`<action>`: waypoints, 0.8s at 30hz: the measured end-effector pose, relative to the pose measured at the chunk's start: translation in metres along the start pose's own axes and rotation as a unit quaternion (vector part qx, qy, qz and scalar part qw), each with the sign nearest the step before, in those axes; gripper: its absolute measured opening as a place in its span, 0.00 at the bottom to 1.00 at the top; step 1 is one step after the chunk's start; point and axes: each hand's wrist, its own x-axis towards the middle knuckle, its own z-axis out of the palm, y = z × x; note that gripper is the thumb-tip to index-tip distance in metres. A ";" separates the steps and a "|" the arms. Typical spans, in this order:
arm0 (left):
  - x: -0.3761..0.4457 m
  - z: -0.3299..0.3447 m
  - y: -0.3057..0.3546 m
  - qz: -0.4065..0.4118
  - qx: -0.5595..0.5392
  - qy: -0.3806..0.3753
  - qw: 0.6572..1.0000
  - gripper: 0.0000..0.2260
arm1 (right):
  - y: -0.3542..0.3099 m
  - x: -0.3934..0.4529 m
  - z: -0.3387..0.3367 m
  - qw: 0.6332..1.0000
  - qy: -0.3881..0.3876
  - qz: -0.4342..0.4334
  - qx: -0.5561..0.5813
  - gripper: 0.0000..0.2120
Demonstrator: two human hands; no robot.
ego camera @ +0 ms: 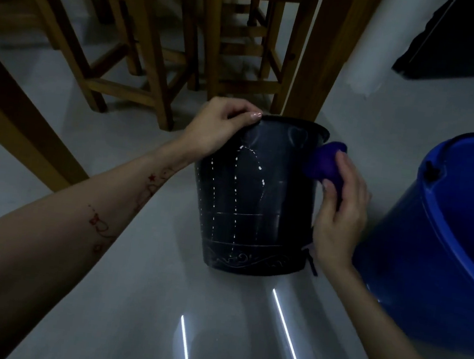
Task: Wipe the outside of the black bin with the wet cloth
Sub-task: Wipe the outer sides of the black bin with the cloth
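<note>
Floor: grey and shiny (132, 256), with wooden chair legs (144, 50) at the back.
Black bin: it (255, 211) stood on the floor, just beside a blue bucket (443, 247).
Left hand: it (218, 127) held the bin's top edge, fingers curled tight over the rim.
Right hand: it (341, 214) squeezed a purple cloth (324, 162).
Cloth: it was pressed against the bin's right side, near the top.

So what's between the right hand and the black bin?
The purple cloth. In the head view, the right hand presses it against the bin's upper right side, so the cloth separates them there.
</note>
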 end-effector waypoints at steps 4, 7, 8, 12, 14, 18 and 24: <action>0.004 0.002 0.009 -0.005 0.010 -0.024 1.000 0.11 | 0.002 0.012 0.033 0.998 -0.051 -0.029 -0.034 0.20; 0.004 0.004 0.014 -0.005 0.016 -0.037 0.999 0.12 | -0.011 0.006 0.047 0.995 -0.051 -0.070 -0.049 0.19; 0.004 0.005 0.016 -0.007 0.014 -0.041 0.999 0.12 | -0.012 0.004 0.048 0.993 -0.055 -0.091 -0.057 0.19; 0.005 0.005 0.018 -0.019 0.010 -0.045 0.999 0.11 | -0.007 -0.011 0.040 0.969 -0.109 -0.202 -0.094 0.17; 0.007 0.006 0.016 -0.025 0.005 -0.040 0.999 0.11 | -0.004 -0.030 0.036 0.961 -0.129 -0.227 -0.092 0.16; 0.008 0.001 0.012 -0.030 0.019 -0.046 0.998 0.12 | 0.014 -0.076 0.021 0.945 -0.178 -0.263 -0.078 0.20; 0.004 -0.005 0.011 0.014 0.148 -0.016 0.989 0.15 | 0.036 -0.118 -0.003 0.891 -0.267 -0.348 -0.114 0.28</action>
